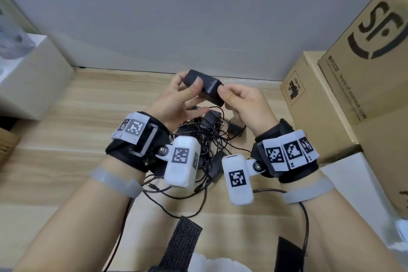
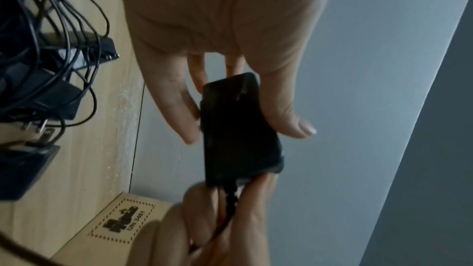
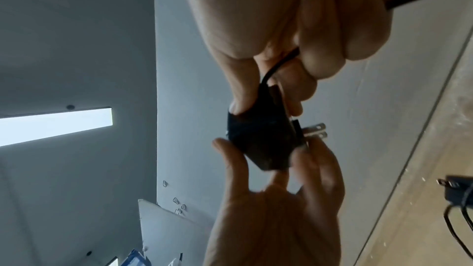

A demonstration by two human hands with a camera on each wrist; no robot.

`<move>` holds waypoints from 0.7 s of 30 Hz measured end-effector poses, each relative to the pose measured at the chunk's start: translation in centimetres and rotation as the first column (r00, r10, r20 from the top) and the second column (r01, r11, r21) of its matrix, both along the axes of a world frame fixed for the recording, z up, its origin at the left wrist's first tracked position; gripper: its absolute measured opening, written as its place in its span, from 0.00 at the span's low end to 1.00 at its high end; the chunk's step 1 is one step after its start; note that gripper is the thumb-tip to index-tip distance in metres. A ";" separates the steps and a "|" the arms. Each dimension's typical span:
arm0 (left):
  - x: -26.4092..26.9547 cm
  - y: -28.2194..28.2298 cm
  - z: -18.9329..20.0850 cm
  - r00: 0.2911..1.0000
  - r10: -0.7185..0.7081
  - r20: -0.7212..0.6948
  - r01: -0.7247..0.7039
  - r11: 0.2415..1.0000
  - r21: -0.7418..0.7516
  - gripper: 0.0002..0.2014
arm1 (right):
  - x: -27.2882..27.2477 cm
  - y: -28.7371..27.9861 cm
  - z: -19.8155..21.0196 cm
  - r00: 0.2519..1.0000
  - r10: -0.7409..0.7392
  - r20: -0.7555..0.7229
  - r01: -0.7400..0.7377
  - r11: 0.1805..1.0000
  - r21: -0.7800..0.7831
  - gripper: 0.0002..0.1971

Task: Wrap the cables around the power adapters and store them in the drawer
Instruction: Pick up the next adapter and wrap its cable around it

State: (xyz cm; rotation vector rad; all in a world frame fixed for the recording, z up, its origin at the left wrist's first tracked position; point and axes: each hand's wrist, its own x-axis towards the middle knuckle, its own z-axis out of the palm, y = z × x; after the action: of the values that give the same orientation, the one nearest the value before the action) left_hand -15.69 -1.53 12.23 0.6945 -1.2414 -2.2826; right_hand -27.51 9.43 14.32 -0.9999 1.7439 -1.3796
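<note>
Both hands hold one black power adapter (image 1: 204, 86) up above the wooden table (image 1: 77, 139), near the back wall. My left hand (image 1: 187, 88) grips its left end between thumb and fingers. My right hand (image 1: 227, 97) pinches the right end. In the right wrist view the adapter (image 3: 261, 137) shows its metal prongs (image 3: 314, 130), and its thin cable (image 3: 279, 64) runs into my right hand's curled fingers. The left wrist view shows the adapter (image 2: 235, 128) end-on, with the cable (image 2: 230, 205) leaving it at the bottom. A tangled pile of several more adapters and cables (image 1: 209, 134) lies below the hands.
Two cardboard boxes (image 1: 320, 106) (image 1: 375, 51) stand at the right, close to my right wrist. A white box (image 1: 33, 77) sits at the left. The grey wall (image 1: 198, 17) closes the back. No drawer is in view.
</note>
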 end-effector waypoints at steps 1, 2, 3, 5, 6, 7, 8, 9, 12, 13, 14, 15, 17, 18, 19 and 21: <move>0.3 -0.2 -0.2 1.000 -0.010 0.001 0.010 1.000 0.008 0.43 | -0.2 0.0 0.3 1.000 0.016 -0.007 -0.016 1.000 -0.007 0.05; 0.6 -0.3 -0.3 1.000 -0.025 0.004 0.025 1.000 0.001 0.44 | -0.3 -0.1 0.5 1.000 0.026 -0.008 -0.026 1.000 -0.017 0.05; 0.9 -0.2 -0.4 0.999 -0.045 0.009 0.045 0.999 -0.013 0.45 | -0.3 -0.3 0.8 1.000 0.031 -0.006 -0.031 0.999 -0.030 0.06; 1.3 0.2 -0.6 0.996 -0.078 0.033 0.080 0.996 -0.046 0.44 | -0.3 -0.6 1.1 0.999 0.029 -0.014 -0.029 0.998 -0.053 0.08; 1.4 0.6 -0.6 0.995 -0.085 0.054 0.088 0.994 -0.061 0.44 | -0.3 -0.7 1.2 0.999 0.027 -0.019 -0.028 0.998 -0.063 0.10; 1.4 0.8 -0.7 0.993 -0.085 0.078 0.091 0.993 -0.074 0.43 | -0.3 -0.8 1.3 0.999 0.026 -0.021 -0.028 0.997 -0.075 0.10; 1.4 1.0 -0.7 0.992 -0.080 0.099 0.089 0.992 -0.089 0.39 | -0.3 -0.9 1.4 0.999 0.030 -0.012 -0.031 0.995 -0.094 0.10; 1.4 1.2 -0.8 0.990 -0.073 0.122 0.085 0.991 -0.104 0.33 | -0.5 -0.9 1.4 0.999 0.043 0.018 -0.041 0.992 -0.120 0.09; 1.2 1.6 -0.6 0.989 -0.025 0.147 0.036 0.997 -0.069 0.15 | -1.0 -1.0 1.1 0.983 0.087 0.162 -0.055 0.979 -0.196 0.11; 1.1 1.7 -0.4 0.993 -0.008 0.116 0.010 1.000 -0.022 0.13 | -1.1 -1.1 0.9 0.977 0.093 0.190 -0.051 0.975 -0.218 0.12; 0.9 1.8 -0.2 0.996 0.006 0.089 -0.009 1.000 0.027 0.13 | -1.2 -1.1 0.7 0.973 0.093 0.210 -0.041 0.970 -0.238 0.11; 0.7 1.9 0.0 0.997 0.012 0.074 -0.017 0.997 0.071 0.14 | -1.2 -1.1 0.3 0.971 0.081 0.224 -0.024 0.968 -0.249 0.11; 0.4 2.0 0.2 0.998 0.015 0.064 -0.023 0.992 0.125 0.15 | -1.0 -1.0 -0.7 0.978 0.021 0.208 0.028 0.973 -0.228 0.11; 0.3 2.0 0.3 0.998 0.019 0.052 -0.026 0.990 0.138 0.16 | -0.9 -0.9 -1.4 0.985 -0.016 0.174 0.052 0.978 -0.203 0.13; 0.3 1.9 0.4 0.999 0.027 0.035 -0.032 0.988 0.151 0.17 | -0.8 -0.8 -2.1 0.990 -0.043 0.134 0.066 0.982 -0.177 0.14; 0.2 1.8 0.5 0.999 0.041 -0.021 -0.037 0.983 0.177 0.17 | -0.5 -0.6 -3.5 0.997 -0.059 0.043 0.064 0.991 -0.114 0.15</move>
State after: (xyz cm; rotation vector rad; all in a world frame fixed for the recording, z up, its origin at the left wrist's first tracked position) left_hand -15.48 0.29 12.71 0.7431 -1.0130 -2.3816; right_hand -28.05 8.87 10.86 -0.9810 1.6948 -1.5438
